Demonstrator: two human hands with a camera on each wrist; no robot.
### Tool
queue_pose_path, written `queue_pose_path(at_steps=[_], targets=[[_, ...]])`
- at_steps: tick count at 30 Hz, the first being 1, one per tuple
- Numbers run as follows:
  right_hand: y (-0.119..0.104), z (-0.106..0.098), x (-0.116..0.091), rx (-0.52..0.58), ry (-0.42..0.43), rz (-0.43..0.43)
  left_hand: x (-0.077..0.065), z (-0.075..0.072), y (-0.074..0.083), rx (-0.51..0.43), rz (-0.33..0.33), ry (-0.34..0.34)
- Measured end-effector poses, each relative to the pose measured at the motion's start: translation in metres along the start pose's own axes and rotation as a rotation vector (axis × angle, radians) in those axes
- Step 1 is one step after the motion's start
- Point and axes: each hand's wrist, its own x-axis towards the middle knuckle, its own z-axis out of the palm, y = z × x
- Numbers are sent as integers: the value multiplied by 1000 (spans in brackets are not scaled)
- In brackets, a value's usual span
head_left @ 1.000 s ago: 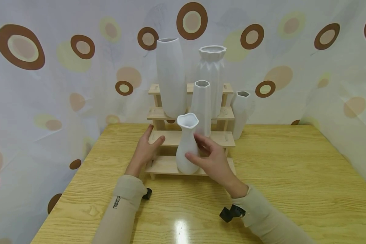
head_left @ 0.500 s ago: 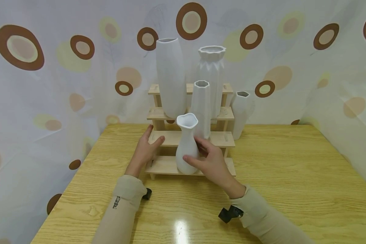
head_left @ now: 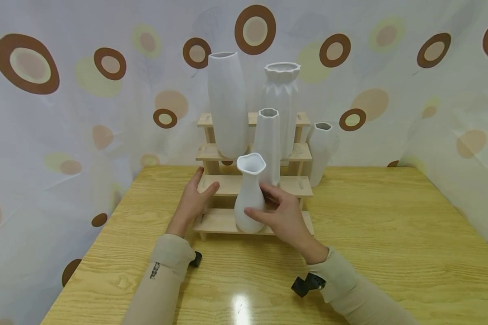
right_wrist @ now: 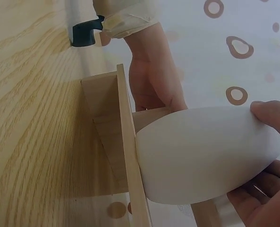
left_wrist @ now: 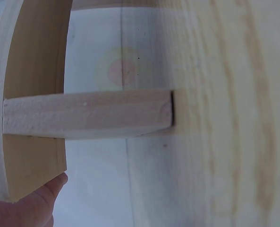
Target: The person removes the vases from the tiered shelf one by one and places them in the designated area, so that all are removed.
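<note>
In the head view a small white vase [head_left: 249,198] with a wavy flared rim stands on the lowest shelf of a stepped wooden stand [head_left: 217,220]. My right hand [head_left: 286,216] holds its round body from the right, thumb across the front and fingers behind. The right wrist view shows the vase's base [right_wrist: 177,156] right at the shelf board [right_wrist: 130,151]. My left hand [head_left: 192,198] grips the stand's left side, thumb over the second shelf from the bottom. In the left wrist view part of that hand [left_wrist: 31,208] shows under a board [left_wrist: 36,156].
Higher on the stand are a tall smooth vase [head_left: 227,104], a pleated vase [head_left: 282,104] and a slim faceted vase [head_left: 268,144], all white. Another white vase [head_left: 320,153] stands on the wooden table [head_left: 374,234] right of the stand. A patterned cloth [head_left: 118,104] hangs behind.
My right thumb has slid slightly left across the vase, and the vase's rim has shifted a touch to the right. My left hand keeps its place on the stand.
</note>
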Motion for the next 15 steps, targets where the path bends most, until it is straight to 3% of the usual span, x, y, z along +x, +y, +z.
queue_pose_path(at_steps=[4,15], targets=[[21,-2,4,55,4,-5,0,0,0,-1,4,1],[17,-4,2,73,-7,-5,0,0,0,-6,7,-1]])
